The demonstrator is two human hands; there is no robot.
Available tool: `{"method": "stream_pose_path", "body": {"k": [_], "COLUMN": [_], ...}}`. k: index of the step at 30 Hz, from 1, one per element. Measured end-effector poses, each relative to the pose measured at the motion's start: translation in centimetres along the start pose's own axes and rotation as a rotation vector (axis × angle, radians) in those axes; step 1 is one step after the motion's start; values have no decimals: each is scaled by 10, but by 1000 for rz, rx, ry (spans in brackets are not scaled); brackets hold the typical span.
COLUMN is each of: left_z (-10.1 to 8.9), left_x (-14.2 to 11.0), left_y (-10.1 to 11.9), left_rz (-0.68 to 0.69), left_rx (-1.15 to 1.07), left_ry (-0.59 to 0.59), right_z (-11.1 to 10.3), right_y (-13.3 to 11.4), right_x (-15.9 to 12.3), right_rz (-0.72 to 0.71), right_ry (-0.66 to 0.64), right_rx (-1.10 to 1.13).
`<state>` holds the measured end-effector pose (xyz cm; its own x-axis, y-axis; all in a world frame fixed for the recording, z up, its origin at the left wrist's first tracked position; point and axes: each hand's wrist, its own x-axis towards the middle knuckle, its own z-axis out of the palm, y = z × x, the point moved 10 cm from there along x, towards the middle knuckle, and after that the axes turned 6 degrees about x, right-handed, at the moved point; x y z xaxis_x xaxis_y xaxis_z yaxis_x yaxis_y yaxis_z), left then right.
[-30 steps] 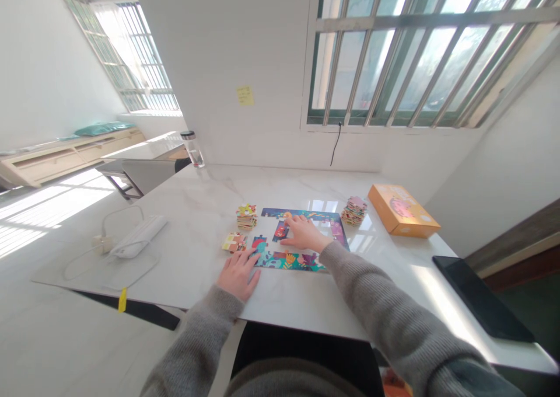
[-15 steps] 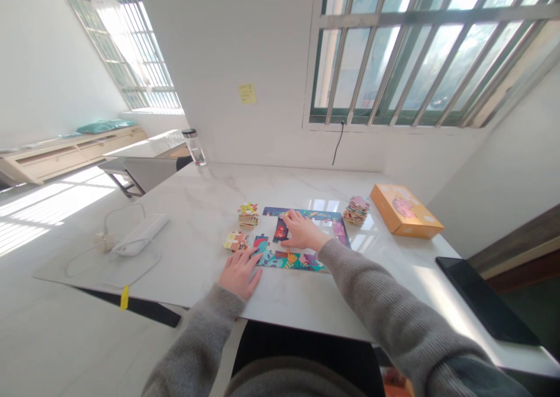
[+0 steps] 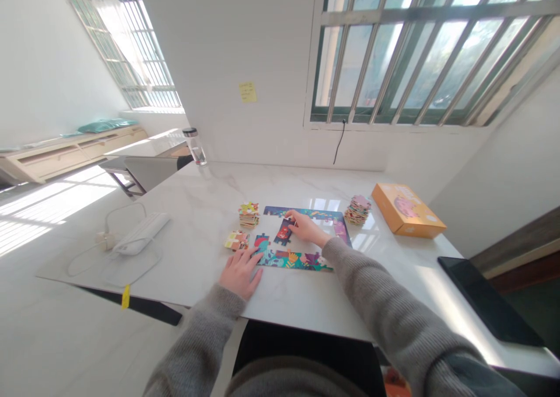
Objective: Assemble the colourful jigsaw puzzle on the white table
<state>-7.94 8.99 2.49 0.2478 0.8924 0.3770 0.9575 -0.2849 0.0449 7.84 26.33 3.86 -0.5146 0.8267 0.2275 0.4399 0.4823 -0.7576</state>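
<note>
A partly assembled jigsaw puzzle (image 3: 301, 260) lies flat on the white table, its colourful border strips around a bare white middle. Inside that border, my right hand (image 3: 304, 227) pinches a dark puzzle piece (image 3: 284, 232) with a red figure, which sits slightly slanted. My left hand (image 3: 240, 272) rests with fingers spread at the puzzle's lower left corner, its fingertips by a teal and red piece (image 3: 261, 244). Just beyond those fingers are some loose light-coloured pieces (image 3: 237, 240).
One stack of puzzle pieces (image 3: 249, 215) stands left of the puzzle and another stack (image 3: 357, 210) stands right. Farther right are an orange box (image 3: 406, 210) and a black tablet-like slab (image 3: 485, 300). A white power strip (image 3: 142, 233) with cable and a bottle (image 3: 196, 147) are on the left.
The dark piece has turned a little clockwise and shifted slightly right under my right hand, whose fingers have drawn closer together. My left hand has stayed in place.
</note>
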Motion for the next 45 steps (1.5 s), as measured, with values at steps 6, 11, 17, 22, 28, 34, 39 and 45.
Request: {"method": "stream_pose_path", "body": {"k": [6,11,17,22,28,34,39,45], "left_z": [-3,-4,-3,-2,-3,-3,-3,-5], "left_x": [0,0,0,0,0,0,1,1], "left_y": [2,2,0,2,3,2,1,3], "left_rz": [-4,-8,6,10,12,7,0,-10], "left_rx": [4,-19,-20,3,1,-19,-20,-19], "left_ry": [15,28,6,-10,-6,-3,-6,-8], "right_z": [-11,-6,12,29,18,22,25,37], "right_y": [16,7,-9,-19,0,7,-9,-30], "right_x": [7,15,21,28,43,58,56,32], "right_rz": [117,133,175,179,201,176,80,-150], "right_ry": [62,49,65,85,132,100,98,-26], "right_rx": [167,298,297,232,112,-24,-172,-371]}}
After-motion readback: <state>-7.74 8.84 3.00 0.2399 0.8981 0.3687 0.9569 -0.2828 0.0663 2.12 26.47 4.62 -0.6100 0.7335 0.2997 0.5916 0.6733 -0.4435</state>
